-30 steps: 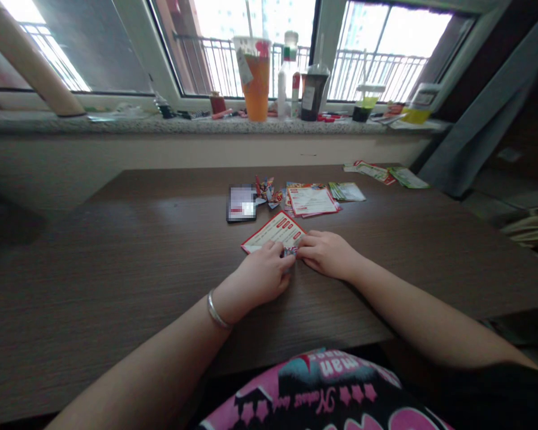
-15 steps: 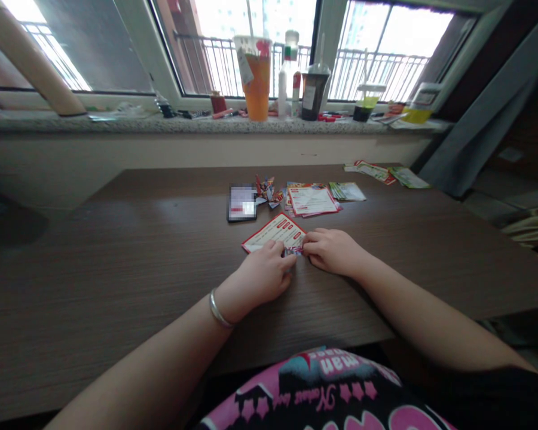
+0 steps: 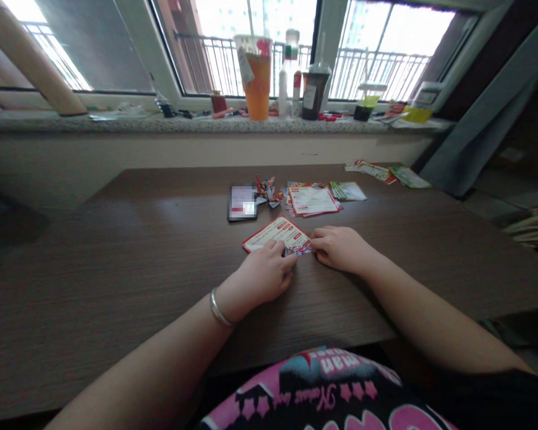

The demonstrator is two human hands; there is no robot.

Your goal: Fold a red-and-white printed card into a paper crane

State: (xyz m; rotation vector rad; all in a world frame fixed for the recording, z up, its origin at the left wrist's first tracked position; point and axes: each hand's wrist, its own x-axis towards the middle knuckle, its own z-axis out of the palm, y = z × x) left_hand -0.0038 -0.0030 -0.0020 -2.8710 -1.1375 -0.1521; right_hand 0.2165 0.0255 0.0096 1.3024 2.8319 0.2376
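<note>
1. A person seated at a dark brown wood-grain table [image 3: 116,251] worked a small folded piece of red, white and blue patterned paper [image 3: 302,249] between both bare hands.
2. The left hand [image 3: 262,276], a thin silver bangle [image 3: 219,310] on its wrist, lay knuckles up with its fingers curled and pressed together on the paper's left end.
3. The right hand [image 3: 341,248] met it from the other side, thumb and forefinger closed in a pinch on the paper's right end.
4. The folded piece sat low on the table near its middle, overlapping the near corner of a red-bordered white printed card [image 3: 273,233] that lay flat and turned at an angle.
5. Beyond the card lay a black smartphone [image 3: 242,203], face up, with a cluster of small folded paper cranes in the same colours [image 3: 267,190] just beside it.
6. To the right of the cranes rested a stack of red-and-white leaflets [image 3: 312,200], then a few green-printed leaflets [image 3: 348,191].
7. More loose leaflets [image 3: 379,172] lay well apart at the far right of the table.
8. On the speckled stone windowsill [image 3: 116,124] behind stood a tall clear plastic cup of orange drink [image 3: 256,80], a white plastic bottle [image 3: 287,74] and a lidded cup of dark drink [image 3: 314,91].
9. The person's pink and black printed shirt [image 3: 323,388] filled the bottom of the view.
</note>
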